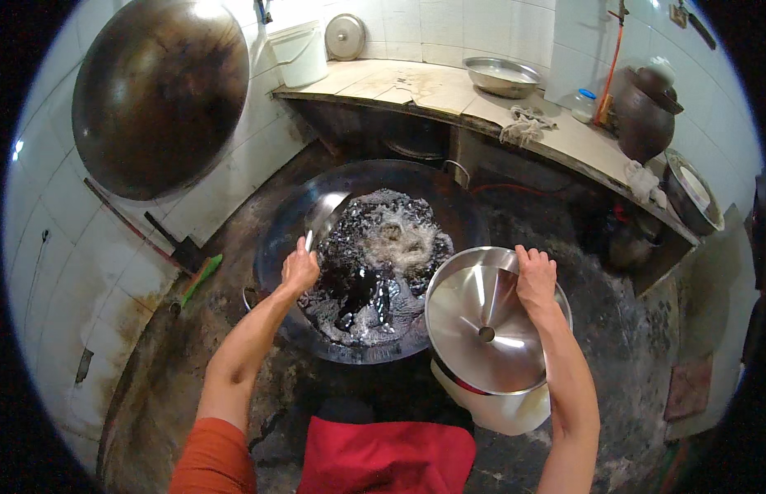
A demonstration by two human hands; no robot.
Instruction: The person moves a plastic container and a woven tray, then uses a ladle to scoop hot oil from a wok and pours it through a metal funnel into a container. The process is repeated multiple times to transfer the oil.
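A large dark wok [469, 216] is set low before me, holding dark, foaming liquid [383, 247]. My left hand [300, 267] grips the handle of a metal ladle [324, 210], whose bowl lies inside the wok at the left edge of the foam. Right of the wok, my right hand [536, 278] holds the far right rim of a wide stainless steel funnel [460, 315]. A round hole shows at the funnel's centre. Beneath it stands a whitish plastic container [512, 415], mostly hidden by the funnel; whether the two touch cannot be told.
A tiled counter [383, 77] runs behind the wok, bearing a white bucket [299, 55], a metal basin [501, 77], a rag [523, 128] and a dark clay jar [647, 120]. A big wok [160, 99] hangs on the left wall above a green-edged tool [200, 281].
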